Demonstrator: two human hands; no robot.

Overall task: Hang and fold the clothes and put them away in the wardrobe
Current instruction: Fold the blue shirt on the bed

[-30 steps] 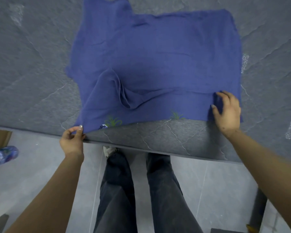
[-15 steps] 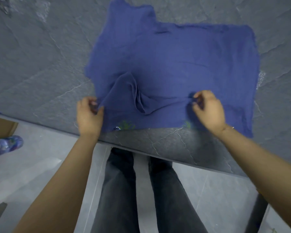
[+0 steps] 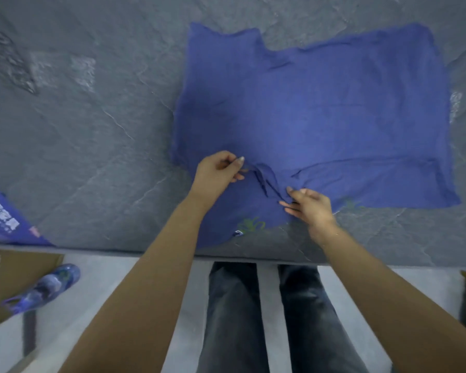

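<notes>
The blue shirt (image 3: 320, 117) lies spread on the grey mattress (image 3: 78, 130), its near hem close to the mattress edge, with a bunched ridge of cloth in the near part, between the two hands. The likely trouble from here is that ridge: if it gets pulled sideways rather than eased flat, the fabric could drag the whole shirt askew or toward the mattress edge, and any fold made over a trapped crease would come out lumpy. The cloth is soft and limp, so a tug at one spot probably shifts more than intended. The left hand (image 3: 218, 175) sits at the left end of the ridge, fingers curled with thumb and fingertips pinching a bit of cloth. The right hand (image 3: 308, 204) is at the ridge's near right end, fingers bent and seemingly nipping the fabric, though blur makes that grip less certain. Both forearms reach in from the near side of the mattress, converging on the ridge.
</notes>
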